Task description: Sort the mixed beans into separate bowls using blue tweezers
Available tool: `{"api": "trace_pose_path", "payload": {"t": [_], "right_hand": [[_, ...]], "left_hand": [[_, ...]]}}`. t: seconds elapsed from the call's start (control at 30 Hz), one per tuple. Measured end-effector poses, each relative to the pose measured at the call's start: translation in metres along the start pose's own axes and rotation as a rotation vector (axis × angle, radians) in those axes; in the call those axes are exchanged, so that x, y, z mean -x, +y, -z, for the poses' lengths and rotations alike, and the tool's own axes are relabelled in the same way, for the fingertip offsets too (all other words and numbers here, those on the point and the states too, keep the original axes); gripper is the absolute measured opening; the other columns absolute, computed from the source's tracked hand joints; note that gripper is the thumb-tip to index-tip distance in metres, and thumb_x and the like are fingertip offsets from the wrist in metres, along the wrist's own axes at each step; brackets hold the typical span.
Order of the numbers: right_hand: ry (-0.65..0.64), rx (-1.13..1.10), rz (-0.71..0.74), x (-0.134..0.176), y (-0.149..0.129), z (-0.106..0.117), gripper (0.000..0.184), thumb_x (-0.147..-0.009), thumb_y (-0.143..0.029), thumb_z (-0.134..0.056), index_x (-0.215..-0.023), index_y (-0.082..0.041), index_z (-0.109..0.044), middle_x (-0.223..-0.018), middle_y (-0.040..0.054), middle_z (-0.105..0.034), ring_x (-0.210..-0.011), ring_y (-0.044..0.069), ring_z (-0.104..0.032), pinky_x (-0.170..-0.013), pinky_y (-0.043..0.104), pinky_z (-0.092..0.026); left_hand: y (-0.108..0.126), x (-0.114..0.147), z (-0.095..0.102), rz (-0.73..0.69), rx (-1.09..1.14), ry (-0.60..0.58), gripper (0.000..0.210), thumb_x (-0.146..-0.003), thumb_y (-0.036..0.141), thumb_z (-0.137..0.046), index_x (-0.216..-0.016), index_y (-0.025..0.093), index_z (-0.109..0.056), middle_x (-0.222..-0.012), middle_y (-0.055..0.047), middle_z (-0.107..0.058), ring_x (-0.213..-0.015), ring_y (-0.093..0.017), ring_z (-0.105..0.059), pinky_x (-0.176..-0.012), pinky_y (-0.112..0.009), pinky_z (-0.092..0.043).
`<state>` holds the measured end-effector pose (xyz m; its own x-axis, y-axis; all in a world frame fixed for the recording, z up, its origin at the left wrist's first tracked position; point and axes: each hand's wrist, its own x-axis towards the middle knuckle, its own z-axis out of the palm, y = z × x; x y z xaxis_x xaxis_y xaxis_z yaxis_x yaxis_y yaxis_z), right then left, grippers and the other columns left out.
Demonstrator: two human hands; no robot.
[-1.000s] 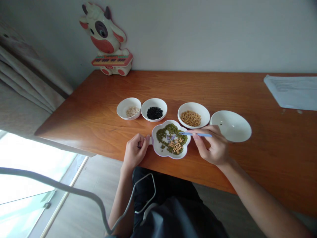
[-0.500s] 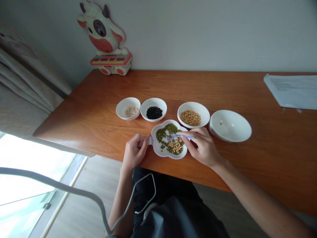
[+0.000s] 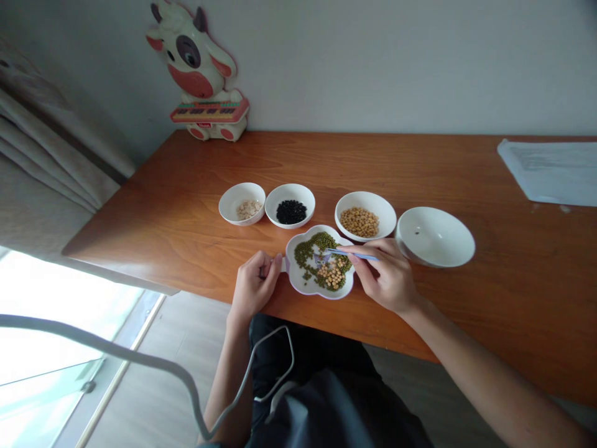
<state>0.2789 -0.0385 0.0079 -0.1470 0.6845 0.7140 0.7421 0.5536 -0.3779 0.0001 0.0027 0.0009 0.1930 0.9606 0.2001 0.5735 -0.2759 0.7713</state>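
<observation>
Along the table (image 3: 489, 298)'s near edge, my left hand (image 3: 254, 280) grips the dish (image 3: 296, 284)'s handle (image 3: 283, 266); my right hand (image 3: 386, 277) pinches tweezers (image 3: 360, 254) over its beans (image 3: 334, 275), though whether they hold one I cannot tell. Steady dish, light squeeze: my best approach.

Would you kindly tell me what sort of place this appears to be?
It looks like a room in a home, though I can't be certain: a toy cow with a little keyboard stands at the back of a wooden table, and a curtain hangs at the left.
</observation>
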Motion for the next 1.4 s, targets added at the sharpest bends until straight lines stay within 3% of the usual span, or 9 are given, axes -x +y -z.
{"api": "trace_pose_path", "payload": {"t": [0.2, 0.53, 0.83, 1.4], "right_hand": [[0.172, 0.055, -0.031, -0.001, 0.007, 0.012, 0.045, -0.091, -0.009, -0.066, -0.129, -0.031, -0.069, -0.1, 0.0024, -0.081, -0.083, 0.021, -0.067, -0.077, 0.039, -0.055], [-0.042, -0.055, -0.044, -0.006, -0.006, -0.01, 0.036, -0.095, -0.016, -0.066, -0.127, -0.032, -0.071, -0.103, 0.0006, -0.081, -0.086, 0.018, -0.069, -0.082, 0.038, -0.055], [-0.098, 0.012, -0.085, -0.015, -0.008, -0.026, 0.021, -0.098, -0.022, -0.064, -0.117, -0.026, -0.074, -0.096, 0.0017, -0.08, -0.087, 0.018, -0.068, -0.083, 0.038, -0.047], [-0.126, 0.05, -0.066, -0.018, -0.01, -0.028, 0.019, -0.1, -0.022, -0.063, -0.115, -0.027, -0.073, -0.086, -0.0016, -0.079, -0.081, 0.017, -0.067, -0.08, 0.038, -0.04]], "left_hand": [[0.0, 0.001, 0.0, 0.001, -0.002, -0.001, 0.045, -0.1, 0.035, -0.057, -0.067, 0.023, -0.03, -0.061, 0.007, -0.032, -0.056, -0.011, -0.031, -0.056, -0.026, -0.03], [0.0, 0.0, 0.0, -0.005, -0.002, -0.001, 0.045, -0.101, 0.036, -0.056, -0.066, 0.023, -0.03, -0.06, 0.007, -0.032, -0.055, -0.011, -0.031, -0.055, -0.026, -0.03], [0.001, 0.0, 0.001, -0.003, 0.001, -0.002, 0.045, -0.101, 0.037, -0.055, -0.066, 0.023, -0.03, -0.061, 0.006, -0.032, -0.056, -0.011, -0.032, -0.055, -0.027, -0.031], [-0.003, 0.001, 0.001, -0.006, 0.014, -0.012, 0.045, -0.102, 0.036, -0.056, -0.067, 0.023, -0.031, -0.061, 0.007, -0.032, -0.056, -0.011, -0.032, -0.056, -0.027, -0.03]]}}
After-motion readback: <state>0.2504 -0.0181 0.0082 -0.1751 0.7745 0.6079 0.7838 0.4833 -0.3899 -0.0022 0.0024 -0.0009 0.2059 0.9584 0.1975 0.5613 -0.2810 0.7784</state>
